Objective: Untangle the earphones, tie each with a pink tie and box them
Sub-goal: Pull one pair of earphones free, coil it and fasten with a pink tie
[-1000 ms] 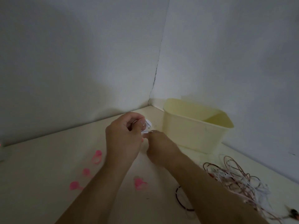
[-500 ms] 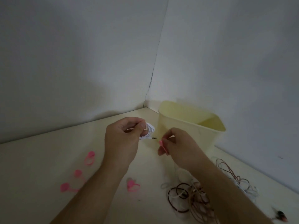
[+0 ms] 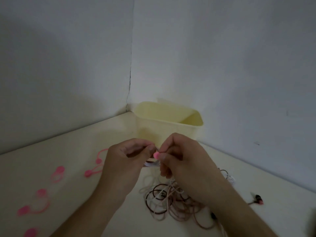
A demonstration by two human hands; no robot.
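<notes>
Nearest the camera, a tangle of earphone cables (image 3: 171, 202) in brown, beige and white is seen lying on the table (image 3: 77, 142), partly under the right forearm. A dark earbud with a pink tip (image 3: 258, 199) is noted well apart at the right, on its own lead. This heap is judged not yet sorted.

To the left, loose pink ties (image 3: 34, 207) are scattered on the table; at least five are counted, one cut by the lower frame edge. These are judged unused.

Above the tangle, both hands are raised and meet. The left hand (image 3: 123, 161) is curled round a small white coiled bundle (image 3: 151, 164), of which only a short stretch shows below the fingers. The right hand (image 3: 181, 161) is closed in a pinch on a pink tie end (image 3: 156, 155), held against the bundle. Whether the tie is already looped round the coil cannot be told; the fingers hide the join.

Farthest, a pale yellow box (image 3: 171, 127) stands in the wall corner, just behind the hands. Its visible interior shows no earphones, but the bottom is hidden by the near wall.

Judgement on progress: one earphone has been separated and coiled and its tying is in hand. Boxing of it, and untangling, tying and boxing of the rest, remain. Early stage.
</notes>
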